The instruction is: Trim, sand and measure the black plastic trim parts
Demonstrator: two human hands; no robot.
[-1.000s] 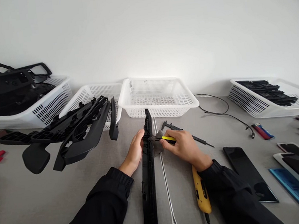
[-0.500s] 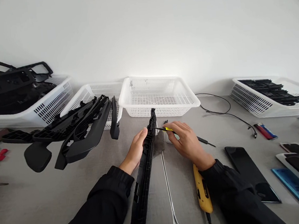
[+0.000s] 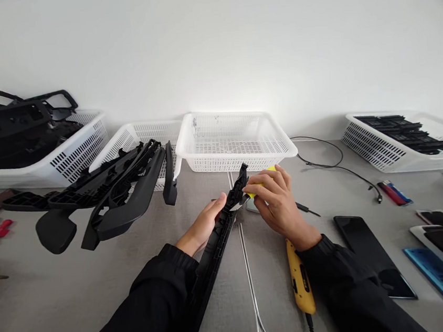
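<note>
I am watching the left hand (image 3: 206,223) gripping the black trim strip (image 3: 214,251) while the right hand (image 3: 277,205) is pinching a yellow tool (image 3: 252,194) at its far tip. A white wall (image 3: 208,40) is backing the grey table (image 3: 61,294). The single strip is pointing from bottom centre up-right to mid-frame. Four white baskets (image 3: 237,161) are lining the back.

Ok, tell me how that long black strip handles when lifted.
The black strip looks like moulded plastic, so probably stiff and light. Long and thin, it may flex slightly. With the left hand near one end, it could swing.
</note>
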